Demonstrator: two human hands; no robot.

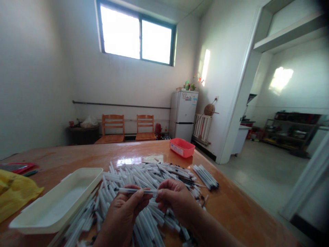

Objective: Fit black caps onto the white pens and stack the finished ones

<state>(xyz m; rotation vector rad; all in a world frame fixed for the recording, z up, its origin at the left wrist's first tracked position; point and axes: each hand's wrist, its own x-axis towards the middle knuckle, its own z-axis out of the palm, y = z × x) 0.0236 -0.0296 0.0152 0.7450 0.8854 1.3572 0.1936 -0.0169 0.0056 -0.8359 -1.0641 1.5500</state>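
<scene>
Between my two hands a slim translucent pen (131, 190) with a dark left end lies nearly level above the pile. My left hand (125, 209) is closed on its barrel, thumb on top. At the pen's right end, my right hand (173, 197) pinches with thumb and fingers; the exact part in that pinch is hidden by the fingertips. Below and around both hands spreads a heap of white translucent pen barrels (138, 175), mixed with thin dark pieces. To the right lies a neat row of pens (205, 176) with black ends.
A long cream tray (38, 224) stands on the left of the wooden table (246, 212), beside a yellow bag (15, 192). A pink basket (182, 152) sits at the far edge. Behind are two chairs (113, 127) and a fridge (183, 109).
</scene>
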